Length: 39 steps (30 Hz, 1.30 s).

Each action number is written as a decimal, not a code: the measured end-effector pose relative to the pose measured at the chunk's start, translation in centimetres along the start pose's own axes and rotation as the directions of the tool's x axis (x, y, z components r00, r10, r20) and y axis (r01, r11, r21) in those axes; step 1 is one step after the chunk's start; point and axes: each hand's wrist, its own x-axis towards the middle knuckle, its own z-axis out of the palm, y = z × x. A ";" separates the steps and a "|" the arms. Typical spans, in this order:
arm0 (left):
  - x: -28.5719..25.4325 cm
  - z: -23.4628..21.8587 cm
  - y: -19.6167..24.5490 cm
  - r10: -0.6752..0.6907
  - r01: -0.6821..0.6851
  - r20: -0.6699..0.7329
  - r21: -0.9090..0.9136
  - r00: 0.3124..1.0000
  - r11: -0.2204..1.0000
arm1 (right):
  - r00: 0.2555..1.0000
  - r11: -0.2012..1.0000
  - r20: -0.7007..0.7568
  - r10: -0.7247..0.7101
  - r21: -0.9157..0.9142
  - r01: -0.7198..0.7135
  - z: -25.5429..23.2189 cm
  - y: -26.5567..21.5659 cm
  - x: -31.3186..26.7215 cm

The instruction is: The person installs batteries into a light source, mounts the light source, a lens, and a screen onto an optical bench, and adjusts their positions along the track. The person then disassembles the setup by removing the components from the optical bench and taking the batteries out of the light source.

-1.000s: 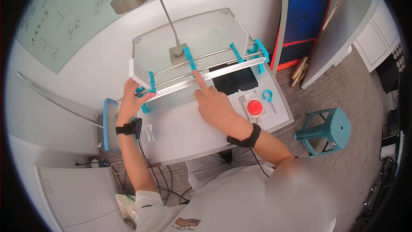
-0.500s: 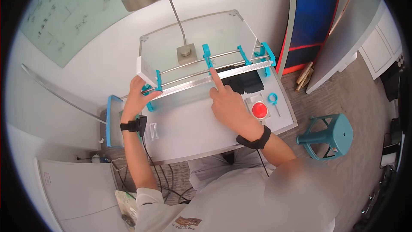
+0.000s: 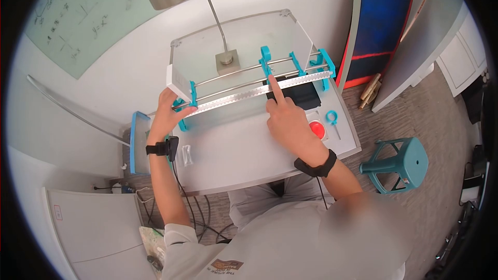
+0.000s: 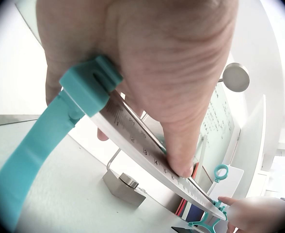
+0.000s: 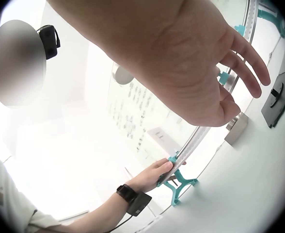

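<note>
A rail stand, an optical bench with a metal ruler (image 3: 244, 94) along two steel rods and teal end stands, lies across the table. My left hand (image 3: 165, 116) grips its left end beside an upright white panel (image 3: 179, 81); in the left wrist view the thumb lies over the ruler beside the teal end stand (image 4: 33, 145). My right hand (image 3: 291, 127) points its straight index finger at the base of a teal ring-topped slider (image 3: 265, 54), fingertip right at it. A second teal slider (image 3: 296, 64) sits farther right on the rods.
Behind the bench stands a desk lamp (image 3: 226, 60). Black sheets (image 3: 306, 94) lie under the bench's right part. Near the right edge are a red disc (image 3: 316, 129) on a pale box and a teal ring with a rod (image 3: 332, 117). A small clear object (image 3: 187, 154) lies at left.
The ring-topped slider has moved right along the rods, toward the second slider, with my right index finger at its base. My left hand keeps its grip; the head view has shifted slightly.
</note>
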 end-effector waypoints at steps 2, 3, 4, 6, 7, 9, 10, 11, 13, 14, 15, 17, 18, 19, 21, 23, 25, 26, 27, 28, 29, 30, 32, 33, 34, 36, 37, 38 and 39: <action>0.1 -0.1 0.1 0.006 -0.006 0.007 0.007 1.000 1.000 | 1.000 1.000 -0.004 0.012 0.008 -0.012 0.0 0.2 0.0; 0.1 -0.1 0.2 0.013 -0.013 0.013 0.014 1.000 1.000 | 1.000 1.000 -0.015 0.012 0.014 -0.012 0.0 0.3 -0.1; 0.0 -0.2 0.2 0.012 -0.012 0.013 0.014 1.000 1.000 | 1.000 1.000 -0.026 0.013 0.020 -0.012 0.0 0.4 -0.1; 0.0 -0.1 0.4 -0.004 0.004 0.008 -0.014 1.000 1.000 | 0.999 0.999 -0.033 0.011 0.034 -0.010 0.0 0.6 -0.2; 0.0 -0.1 0.4 -0.005 0.005 0.009 -0.014 1.000 1.000 | 0.999 0.999 -0.042 0.010 0.047 -0.008 -0.1 0.7 -0.2; 0.0 -0.1 0.4 -0.013 0.014 0.011 -0.007 1.000 1.000 | 0.999 0.999 -0.044 0.015 0.043 -0.013 -0.1 0.8 -0.3; 0.0 -0.1 0.4 -0.014 0.014 0.012 -0.007 1.000 1.000 | 0.999 0.999 -0.046 0.020 0.038 -0.018 -0.2 0.8 -0.3; 0.0 -0.2 0.3 -0.006 0.006 0.014 0.007 1.000 1.000 | 0.999 0.999 -0.045 0.020 0.038 -0.019 -0.2 0.9 -0.3; 0.0 -0.2 0.2 0.002 -0.002 0.017 0.022 1.000 1.000 | 0.999 0.999 -0.038 0.027 0.033 -0.026 -0.3 1.0 -0.4; 0.0 -0.2 0.0 0.000 -0.001 0.016 0.025 1.000 1.000 | 0.999 0.999 -0.038 0.028 0.034 -0.027 -0.4 1.0 -0.3; 0.0 -0.1 -0.1 -0.001 0.000 0.015 0.028 1.000 1.000 | 0.999 0.999 -0.035 0.033 0.031 -0.032 -0.5 1.0 -0.3; 0.0 -0.1 0.0 -0.005 0.005 0.013 0.016 1.000 1.000 | 0.999 0.999 -0.032 0.039 0.027 -0.038 -0.5 1.1 -0.4; 0.0 -0.1 0.1 -0.009 0.009 0.010 0.004 1.000 1.000 | 0.999 0.999 -0.037 0.039 0.036 -0.038 -0.4 1.2 -0.4; 0.0 -0.2 0.3 -0.010 0.010 0.010 0.003 1.000 1.000 | 0.998 0.998 -0.042 0.039 0.044 -0.037 -0.4 1.3 -0.4; 0.0 -0.2 0.7 -0.019 0.019 0.016 -0.005 1.000 1.000 | 0.998 0.998 -0.036 0.044 0.042 -0.042 -0.5 1.3 -0.4; 0.0 -0.2 0.3 -0.010 0.010 0.010 0.003 1.000 1.000 | 0.998 0.998 -0.030 0.049 0.039 -0.048 -0.6 1.3 -0.5; 0.0 -0.2 0.1 0.000 0.000 0.003 0.012 1.000 1.000 | 0.999 0.999 -0.033 0.043 0.028 -0.043 -0.6 1.4 -0.5; -0.1 -0.2 0.1 0.003 -0.004 0.004 0.016 1.000 1.000 | 0.999 0.999 -0.032 0.044 0.029 -0.043 -0.6 1.4 -0.5; -0.1 -0.2 0.1 0.007 -0.007 0.004 0.020 1.000 1.000 | 0.999 0.999 -0.031 0.044 0.022 -0.043 -0.6 1.4 -0.5; 0.0 -0.2 0.1 0.007 -0.007 0.004 0.020 1.000 1.000 | 0.999 0.999 -0.029 0.044 0.016 -0.044 -0.6 1.4 -0.5; 0.0 -0.2 0.1 0.003 -0.003 0.006 0.015 1.000 1.000 | 0.999 0.999 -0.029 0.045 0.016 -0.044 -0.7 1.4 -0.5; 0.0 -0.2 0.1 -0.002 0.002 0.008 0.011 1.000 1.000 | 0.999 0.999 -0.030 0.044 0.016 -0.044 -0.7 1.4 -0.5; 0.0 -0.2 0.2 -0.002 0.002 0.006 0.008 1.000 1.000 | 0.998 0.999 -0.032 0.045 0.016 -0.044 -0.7 1.4 -0.5; 0.0 -0.2 0.3 -0.002 0.002 0.004 0.005 1.000 1.000 | 0.999 0.999 -0.028 0.044 0.009 -0.043 -0.7 1.4 -0.5; 0.0 -0.2 0.3 -0.002 0.002 0.005 0.004 1.000 1.000 | 0.999 0.999 -0.024 0.043 0.002 -0.043 -0.7 1.5 -0.5; 0.0 -0.2 0.2 0.008 -0.008 0.006 0.021 1.000 1.000 | 0.999 0.999 -0.029 0.039 0.004 -0.039 -0.7 1.5 -0.6; 0.0 -0.2 0.3 0.008 -0.008 0.006 0.021 1.000 1.000 | 0.999 0.999 -0.036 0.034 0.005 -0.034 -0.7 1.5 -0.6; 0.0 -0.2 0.3 0.009 -0.009 0.002 0.020 1.000 1.000 | 0.999 0.999 -0.035 0.034 0.005 -0.034 -0.7 1.5 -0.6; 0.0 -0.2 0.3 0.010 -0.010 -0.002 0.020 1.000 1.000 | 0.999 0.999 -0.029 0.037 -0.002 -0.037 -0.7 1.5 -0.5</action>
